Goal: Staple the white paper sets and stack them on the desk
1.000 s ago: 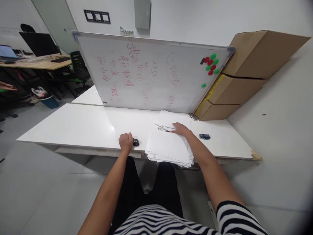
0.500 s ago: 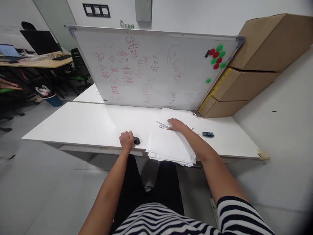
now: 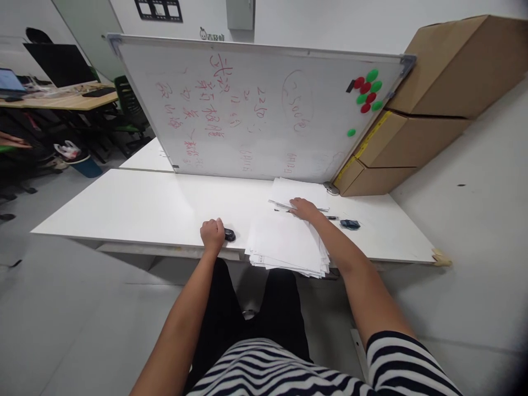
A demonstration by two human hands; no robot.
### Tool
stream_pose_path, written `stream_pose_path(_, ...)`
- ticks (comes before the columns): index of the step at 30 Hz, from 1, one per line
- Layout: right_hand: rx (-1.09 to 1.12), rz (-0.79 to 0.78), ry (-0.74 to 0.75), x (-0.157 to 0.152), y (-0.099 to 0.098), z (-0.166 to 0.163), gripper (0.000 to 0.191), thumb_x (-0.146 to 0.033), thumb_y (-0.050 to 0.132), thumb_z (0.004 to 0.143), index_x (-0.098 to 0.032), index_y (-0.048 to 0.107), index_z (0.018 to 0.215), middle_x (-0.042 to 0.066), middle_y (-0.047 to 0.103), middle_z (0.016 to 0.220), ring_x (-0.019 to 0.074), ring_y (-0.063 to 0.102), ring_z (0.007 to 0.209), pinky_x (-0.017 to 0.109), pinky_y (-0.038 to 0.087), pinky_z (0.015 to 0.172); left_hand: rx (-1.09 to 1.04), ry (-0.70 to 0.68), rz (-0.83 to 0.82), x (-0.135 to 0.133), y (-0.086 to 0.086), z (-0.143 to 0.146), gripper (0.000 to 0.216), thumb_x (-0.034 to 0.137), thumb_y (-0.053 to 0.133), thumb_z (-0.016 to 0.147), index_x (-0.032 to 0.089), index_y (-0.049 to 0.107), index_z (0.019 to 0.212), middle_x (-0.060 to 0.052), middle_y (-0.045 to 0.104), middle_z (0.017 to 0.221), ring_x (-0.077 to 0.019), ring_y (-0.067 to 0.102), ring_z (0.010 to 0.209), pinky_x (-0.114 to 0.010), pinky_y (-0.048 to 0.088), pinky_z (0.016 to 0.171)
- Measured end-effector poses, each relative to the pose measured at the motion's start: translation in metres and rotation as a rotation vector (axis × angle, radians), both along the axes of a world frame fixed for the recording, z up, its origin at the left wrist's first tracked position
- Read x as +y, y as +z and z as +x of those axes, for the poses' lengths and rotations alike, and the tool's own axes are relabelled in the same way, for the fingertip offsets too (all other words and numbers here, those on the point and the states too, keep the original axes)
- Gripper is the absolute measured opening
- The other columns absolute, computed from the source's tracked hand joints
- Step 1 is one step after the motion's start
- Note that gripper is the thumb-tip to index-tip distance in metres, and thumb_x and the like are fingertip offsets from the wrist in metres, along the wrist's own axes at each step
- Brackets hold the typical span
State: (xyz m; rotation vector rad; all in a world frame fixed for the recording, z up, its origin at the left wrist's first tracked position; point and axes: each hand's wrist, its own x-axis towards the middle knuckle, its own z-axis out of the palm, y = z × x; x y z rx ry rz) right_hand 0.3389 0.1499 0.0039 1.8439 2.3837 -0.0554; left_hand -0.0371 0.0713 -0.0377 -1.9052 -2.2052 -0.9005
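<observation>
My left hand (image 3: 212, 235) rests closed on the table near its front edge. The rounded end of what looks like a black stapler (image 3: 230, 235) sticks out of its right side; the rest is hidden in the fist. A stack of white paper (image 3: 286, 242) lies to the right, its near edge overhanging the table. My right hand (image 3: 303, 208) is at the far part of the stack, fingers bent over a thin pale strip (image 3: 280, 204) that runs across the sheets. Whether this strip is a ruler or a paper edge, I cannot tell. More white sheets (image 3: 284, 190) lie behind it.
A whiteboard (image 3: 264, 121) with red writing and magnets leans along the table's back. Cardboard boxes (image 3: 433, 137) are stacked at right. On the white table (image 3: 136, 203) lie a pen (image 3: 332, 218), a small dark packet (image 3: 350, 224) and a silver object (image 3: 331, 188) by the boxes.
My right hand has slid slightly to the right with the pale strip, and more of the strip shows beyond the hand. My left hand stays in place. The view has shifted slightly.
</observation>
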Motion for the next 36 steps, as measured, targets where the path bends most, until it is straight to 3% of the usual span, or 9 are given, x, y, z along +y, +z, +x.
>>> stream_pose_path(3,0.003,-0.015,-0.047,-0.002,0.000,0.013,0.039,-0.031,0.045,0.093,-0.016,0.047,0.129,0.015,0.051,0.133,0.0244,0.050,0.118,0.031,0.040,0.093,0.002,-0.005,0.001,0.001,-0.002,0.000,0.043,0.031,0.029,0.094,0.018,0.056,0.063,-0.009,0.061,0.071,-0.0231,0.052,0.080,-0.034,0.028,0.067)
stream_pose_path(7,-0.013,-0.031,-0.122,-0.002,-0.003,0.020,0.032,-0.012,0.042,0.089,-0.011,0.058,0.116,0.018,0.063,0.115,0.0245,0.059,0.107,0.032,0.042,0.089,0.002,-0.012,0.006,0.002,-0.004,-0.001,0.044,0.031,0.028,0.094,0.019,0.056,0.062,-0.009,0.061,0.071,-0.0227,0.051,0.079,-0.034,0.027,0.067)
stream_pose_path(11,0.011,-0.028,-0.170,0.001,-0.003,0.018,0.028,-0.011,0.045,0.085,-0.009,0.065,0.104,0.020,0.067,0.104,0.0266,0.062,0.100,0.034,0.044,0.085,-0.001,-0.009,0.007,0.001,-0.003,-0.001,0.044,0.031,0.028,0.094,0.019,0.055,0.061,-0.009,0.061,0.070,-0.0229,0.052,0.078,-0.034,0.027,0.067)
stream_pose_path(17,0.147,0.015,-0.255,-0.004,0.007,0.051,0.038,-0.022,0.041,0.088,-0.021,0.061,0.120,0.008,0.063,0.124,0.0194,0.059,0.108,0.027,0.043,0.088,0.005,-0.016,0.018,0.002,-0.003,-0.002,0.044,0.032,0.027,0.094,0.019,0.054,0.061,-0.008,0.061,0.070,-0.0229,0.051,0.077,-0.034,0.027,0.067)
stream_pose_path(23,0.170,0.099,-0.393,-0.041,0.001,0.093,0.040,-0.019,0.038,0.087,-0.015,0.059,0.121,0.011,0.058,0.128,0.0250,0.054,0.116,0.035,0.042,0.096,-0.004,-0.023,0.014,0.002,-0.003,-0.001,0.045,0.032,0.027,0.094,0.019,0.052,0.060,-0.008,0.061,0.070,-0.0233,0.051,0.078,-0.034,0.027,0.067)
stream_pose_path(26,0.182,0.116,-0.356,-0.048,-0.010,0.087,0.045,-0.028,0.037,0.092,-0.017,0.049,0.134,0.009,0.047,0.142,0.0233,0.043,0.128,0.035,0.035,0.105,-0.004,-0.011,0.014,0.002,-0.003,0.000,0.044,0.033,0.026,0.094,0.019,0.053,0.061,-0.009,0.061,0.071,-0.0238,0.052,0.079,-0.034,0.028,0.067)
stream_pose_path(30,0.182,0.127,-0.303,-0.033,-0.019,0.060,0.051,-0.035,0.032,0.095,-0.017,0.035,0.143,0.007,0.030,0.153,0.0212,0.027,0.139,0.035,0.028,0.111,-0.003,-0.012,0.004,0.002,-0.002,-0.001,0.046,0.034,0.025,0.094,0.019,0.054,0.062,-0.009,0.061,0.071,-0.0237,0.052,0.080,-0.034,0.029,0.068)
stream_pose_path(36,0.129,0.122,-0.255,-0.006,-0.025,0.028,0.043,-0.027,0.034,0.095,-0.015,0.042,0.136,0.012,0.036,0.149,0.0227,0.031,0.137,0.041,0.026,0.109,0.009,-0.019,-0.001,0.002,-0.001,-0.001,0.045,0.032,0.025,0.094,0.020,0.053,0.060,-0.008,0.061,0.071,-0.0229,0.051,0.078,-0.034,0.030,0.069)
